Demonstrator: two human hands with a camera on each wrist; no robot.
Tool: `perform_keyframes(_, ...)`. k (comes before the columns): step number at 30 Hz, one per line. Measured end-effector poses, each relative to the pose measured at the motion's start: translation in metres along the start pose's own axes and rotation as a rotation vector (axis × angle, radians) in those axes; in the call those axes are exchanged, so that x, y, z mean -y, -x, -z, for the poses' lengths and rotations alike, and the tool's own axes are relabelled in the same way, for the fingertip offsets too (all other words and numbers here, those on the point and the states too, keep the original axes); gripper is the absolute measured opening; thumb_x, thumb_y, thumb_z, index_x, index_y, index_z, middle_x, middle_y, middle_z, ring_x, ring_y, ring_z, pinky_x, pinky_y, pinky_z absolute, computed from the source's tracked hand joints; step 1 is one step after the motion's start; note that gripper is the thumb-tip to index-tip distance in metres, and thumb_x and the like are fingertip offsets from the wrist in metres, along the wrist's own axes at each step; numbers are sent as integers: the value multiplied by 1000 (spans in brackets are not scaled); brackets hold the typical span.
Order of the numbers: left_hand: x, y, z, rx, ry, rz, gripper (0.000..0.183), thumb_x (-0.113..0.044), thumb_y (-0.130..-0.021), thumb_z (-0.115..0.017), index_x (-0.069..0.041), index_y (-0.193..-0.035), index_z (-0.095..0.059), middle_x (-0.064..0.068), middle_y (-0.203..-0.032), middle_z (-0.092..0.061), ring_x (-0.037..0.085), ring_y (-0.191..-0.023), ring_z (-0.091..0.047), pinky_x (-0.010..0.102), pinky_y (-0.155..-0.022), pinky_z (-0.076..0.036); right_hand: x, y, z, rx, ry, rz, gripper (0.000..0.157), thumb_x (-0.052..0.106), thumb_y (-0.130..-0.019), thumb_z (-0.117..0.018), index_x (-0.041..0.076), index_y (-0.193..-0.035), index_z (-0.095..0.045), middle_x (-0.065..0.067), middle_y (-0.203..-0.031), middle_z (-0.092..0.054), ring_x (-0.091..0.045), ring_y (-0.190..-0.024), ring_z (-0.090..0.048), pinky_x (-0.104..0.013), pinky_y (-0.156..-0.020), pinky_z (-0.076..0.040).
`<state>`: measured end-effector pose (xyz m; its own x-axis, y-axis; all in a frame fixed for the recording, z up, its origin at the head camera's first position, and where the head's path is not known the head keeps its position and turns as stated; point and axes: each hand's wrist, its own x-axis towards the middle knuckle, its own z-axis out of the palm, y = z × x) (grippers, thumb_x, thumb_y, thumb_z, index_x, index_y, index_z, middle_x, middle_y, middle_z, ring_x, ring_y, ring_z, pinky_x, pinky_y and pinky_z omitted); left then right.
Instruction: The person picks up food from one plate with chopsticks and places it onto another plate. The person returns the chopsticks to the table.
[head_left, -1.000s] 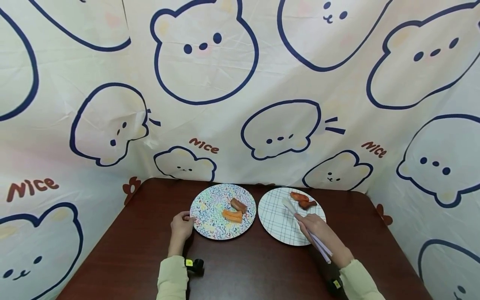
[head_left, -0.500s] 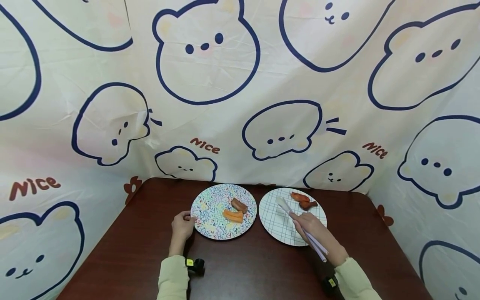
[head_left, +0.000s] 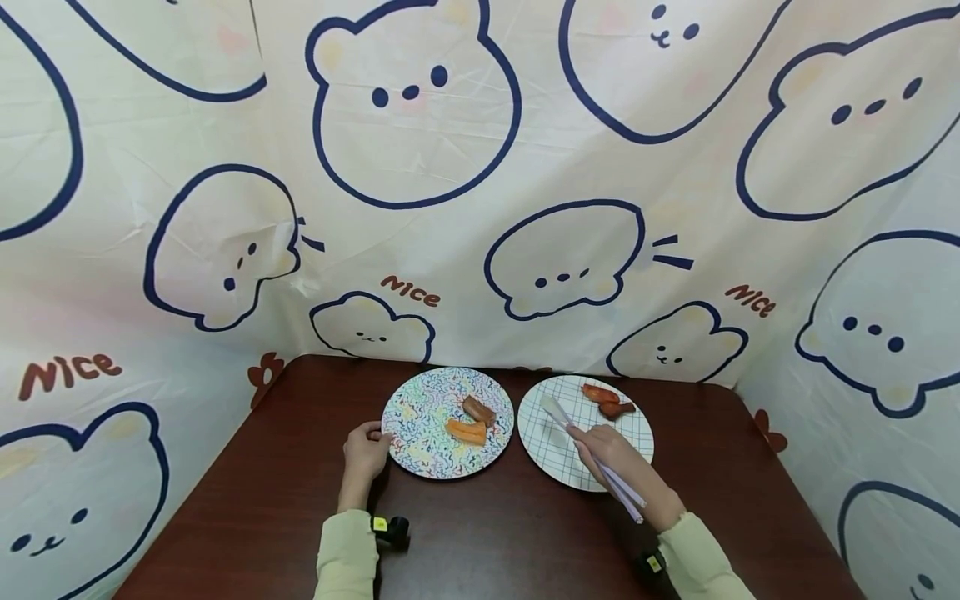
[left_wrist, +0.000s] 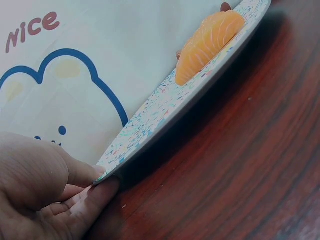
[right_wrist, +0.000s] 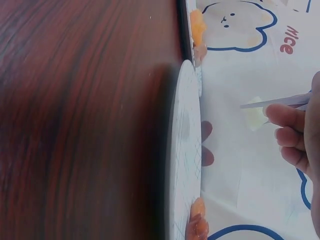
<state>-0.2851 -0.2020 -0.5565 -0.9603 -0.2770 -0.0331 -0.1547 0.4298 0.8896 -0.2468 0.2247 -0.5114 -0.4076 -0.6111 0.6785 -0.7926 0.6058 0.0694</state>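
My left hand (head_left: pixel 365 454) pinches the left rim of a round plate with colourful squiggles (head_left: pixel 420 433), thumb on top and fingers underneath. An orange salmon-like piece with white stripes (left_wrist: pixel 207 45) and a brown piece (head_left: pixel 478 410) lie on it. My right hand (head_left: pixel 618 458) grips a pair of pale purple chopsticks (head_left: pixel 621 487) over the white grid-patterned plate (head_left: pixel 555 460). At their tips is a pale, whitish-yellow piece (right_wrist: pixel 256 117), above the plate's surface. On this plate's far side lie a brown drumstick (head_left: pixel 617 409) and a reddish-orange piece (head_left: pixel 598 393).
Both plates stand side by side near the far edge of a dark brown wooden table (head_left: pixel 465 542). A cream cloth with bear drawings (head_left: pixel 412 167) hangs behind and at both sides. A black wrist camera (head_left: pixel 392 531) sits by the left sleeve.
My right hand has shifted left over the grid plate, carrying the chopsticks and the pale piece away from the drumstick. The left hand and the food on the plates have stayed put.
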Motion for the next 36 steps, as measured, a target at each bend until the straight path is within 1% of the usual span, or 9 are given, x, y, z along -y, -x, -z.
perform_keyframes(5,1,1,1,6,-1,-8,37,-10,-99,-59,10,-130,-58,23,-107,-61,31,-88,-59,37,-68,-48,3,-5,-4,0,-8,-1,42,19,-110,-40,-7,-117,-72,-2,-78,-65,-12,-69,-60,-27,-64,-52)
perform_keyframes(11,1,0,1,12,3,-12,38,-10,-99,-59,11,-130,-58,24,-106,-61,30,-87,-59,36,-67,-49,9,-11,-7,2,-10,-5,45,22,-111,-36,-5,-115,-72,-2,-79,-64,-13,-70,-59,-26,-64,-51)
perform_keyframes(14,1,0,1,15,6,-5,38,-10,-99,-59,11,-131,-58,24,-108,-61,31,-88,-60,36,-67,-49,12,-14,-8,-5,-19,-3,44,21,-111,-36,-5,-114,-72,-2,-79,-64,-13,-71,-59,-26,-65,-51)
perform_keyframes(17,1,0,1,19,10,0,38,-10,-100,-59,10,-132,-57,25,-109,-61,31,-88,-60,36,-67,-49,15,-17,-8,-8,-36,1,37,15,-109,-42,-6,-114,-72,-2,-77,-62,-14,-70,-59,-27,-66,-51)
perform_keyframes(19,1,0,1,21,11,1,39,-10,-100,-59,10,-133,-57,25,-109,-61,31,-88,-60,36,-67,-49,17,-18,-9,-1,-43,2,30,11,-106,-48,-6,-114,-71,0,-76,-60,-13,-71,-59,-27,-66,-51)
perform_keyframes(22,0,0,1,20,11,-1,38,-9,-100,-59,11,-132,-57,24,-107,-61,29,-86,-60,35,-66,-49,19,-19,-11,13,-47,5,25,5,-102,-54,-6,-114,-71,1,-74,-58,-12,-70,-58,-26,-66,-51)
perform_keyframes(29,1,0,0,10,13,-4,37,-8,-99,-60,11,-130,-58,23,-104,-61,28,-83,-59,34,-64,-48,22,-21,-21,4,-37,44,38,16,-110,-40,-6,-111,-71,0,-71,-58,-12,-67,-57,-27,-66,-51)
perform_keyframes(32,1,1,0,8,12,-4,37,-8,-99,-60,11,-130,-58,23,-104,-61,28,-83,-59,34,-65,-48,25,-23,-22,15,-35,49,36,15,-109,-42,-5,-112,-71,0,-71,-57,-12,-67,-56,-27,-66,-50)
perform_keyframes(36,0,1,0,6,12,-1,38,-9,-99,-59,11,-132,-58,23,-106,-61,29,-84,-60,35,-65,-48,29,-26,-25,33,-51,44,27,10,-105,-50,-5,-114,-71,-1,-74,-61,-12,-68,-57,-26,-65,-50)
